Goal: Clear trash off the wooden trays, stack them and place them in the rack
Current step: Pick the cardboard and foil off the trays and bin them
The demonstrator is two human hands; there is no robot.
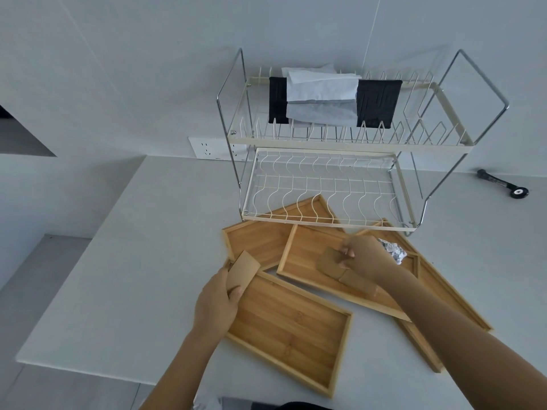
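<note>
- Clearing trash: left hand point(217, 297) grip pinching flat brown cardboard piece point(242, 272) over near rectangular bamboo tray point(291, 324).
- Right hand point(365, 257) grip pinching cardboard scrap point(330, 261) on middle tray point(307, 255).
- Next, likely: crumpled foil ball point(393, 253); stacking, white wire rack point(322, 187) pending.

free: counter point(124, 261) bare along its left edge and front-left corner | blocked: four wooden trays point(296, 321) overlap across the middle, dish rack point(325, 187) stands over their far ends by the back edge | right edge: open, black tool point(503, 184) near back-right corner
</note>
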